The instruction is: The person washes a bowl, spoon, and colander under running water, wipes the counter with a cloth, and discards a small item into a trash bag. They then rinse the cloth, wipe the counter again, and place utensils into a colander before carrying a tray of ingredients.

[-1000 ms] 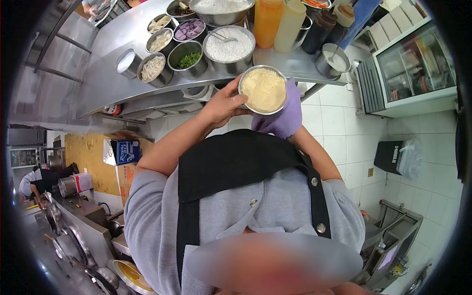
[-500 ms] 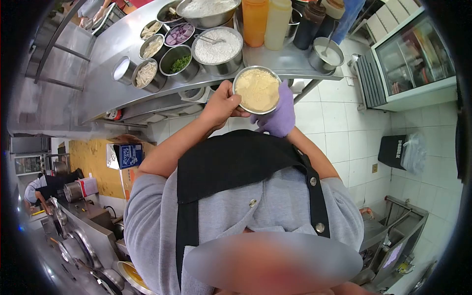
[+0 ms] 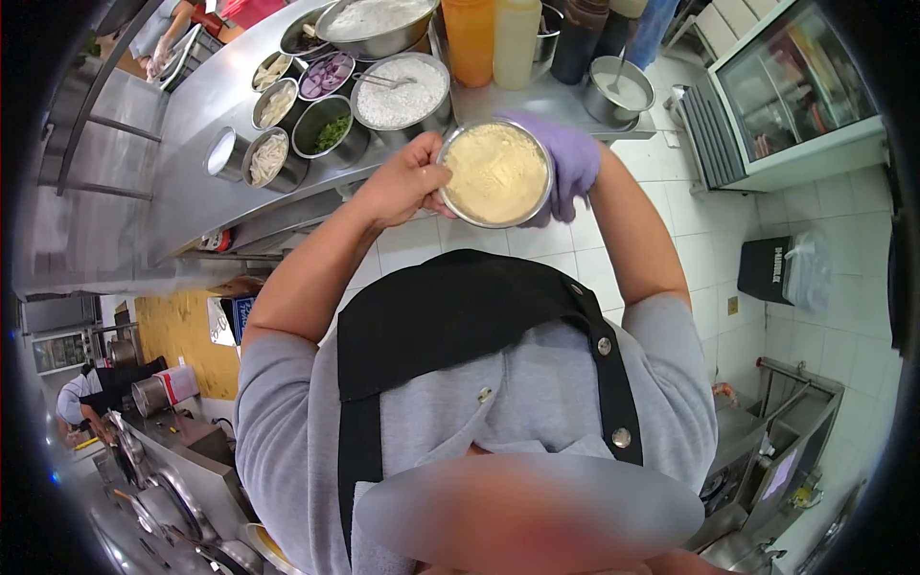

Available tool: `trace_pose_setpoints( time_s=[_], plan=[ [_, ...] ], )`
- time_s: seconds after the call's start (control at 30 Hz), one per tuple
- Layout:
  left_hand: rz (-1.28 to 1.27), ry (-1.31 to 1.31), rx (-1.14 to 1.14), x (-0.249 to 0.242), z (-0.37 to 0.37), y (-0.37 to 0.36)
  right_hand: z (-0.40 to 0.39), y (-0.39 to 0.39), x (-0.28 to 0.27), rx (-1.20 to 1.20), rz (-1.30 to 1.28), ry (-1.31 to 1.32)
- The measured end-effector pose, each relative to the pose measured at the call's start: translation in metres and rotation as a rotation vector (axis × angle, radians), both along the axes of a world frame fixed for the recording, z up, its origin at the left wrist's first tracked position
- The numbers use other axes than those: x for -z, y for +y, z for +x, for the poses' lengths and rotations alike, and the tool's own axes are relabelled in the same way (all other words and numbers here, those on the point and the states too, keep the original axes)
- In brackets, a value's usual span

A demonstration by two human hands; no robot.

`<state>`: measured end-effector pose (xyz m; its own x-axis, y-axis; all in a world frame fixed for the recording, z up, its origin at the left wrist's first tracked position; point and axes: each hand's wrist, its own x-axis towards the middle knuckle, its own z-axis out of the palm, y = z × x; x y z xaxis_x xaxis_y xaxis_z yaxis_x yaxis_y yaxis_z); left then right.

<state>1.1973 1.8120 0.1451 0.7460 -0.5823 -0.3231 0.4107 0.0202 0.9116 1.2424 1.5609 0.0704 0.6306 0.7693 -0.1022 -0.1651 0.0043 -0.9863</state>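
A round metal bowl (image 3: 448, 203) is held up in front of the black apron, near the table's front edge. It is filled almost to the rim with pale yellow powder (image 3: 494, 172). My bare left hand (image 3: 414, 180) is closed on the bowl's left side, thumb at the rim. My right hand (image 3: 567, 168), in a purple glove, curves around the right side of the bowl with its fingers bent downward. The bowl hides part of the gloved hand. Just beyond the bowl stands a metal pot of white flour (image 3: 407, 93) with a utensil in it.
On the steel table (image 3: 182, 182) stand small metal pots, including sliced purple onion (image 3: 327, 77) and chopped greens (image 3: 333, 132). Squeeze bottles (image 3: 516, 43) and a pot of white liquid (image 3: 621, 84) are at the right. A glass-door fridge (image 3: 805, 91) stands further right. Other people work at the left.
The bowl has come slightly nearer and to the left. My gloved hand has shifted from beneath its right side to higher along that side, and my right elbow has swung outward.
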Motion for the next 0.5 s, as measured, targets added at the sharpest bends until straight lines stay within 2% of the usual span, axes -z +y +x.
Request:
trace_pose_setpoints(
  time_s=[0.03,0.1,0.17,0.23,0.33,0.5],
  plan=[
    [-0.035,0.010,0.008,-0.002,0.001,0.002,0.000,0.000,-0.010,-0.041,-0.039,-0.061],
    [-0.106,0.043,0.009,-0.006,0.001,0.002,-0.022,0.003,-0.093,0.003,-0.097,0.066],
    [-0.157,0.070,0.000,-0.006,0.002,0.003,-0.017,0.002,-0.088,0.022,-0.037,0.192],
    [-0.192,0.093,-0.021,0.000,0.003,0.005,0.015,0.001,-0.023,0.009,0.137,0.313],
    [-0.275,0.131,-0.046,0.003,0.001,0.003,-0.010,0.012,-0.033,0.004,0.437,0.562],
    [-0.319,0.102,-0.197,-0.013,-0.007,-0.005,-0.048,0.050,-0.006,0.462,0.410,-0.263]
  ],
)
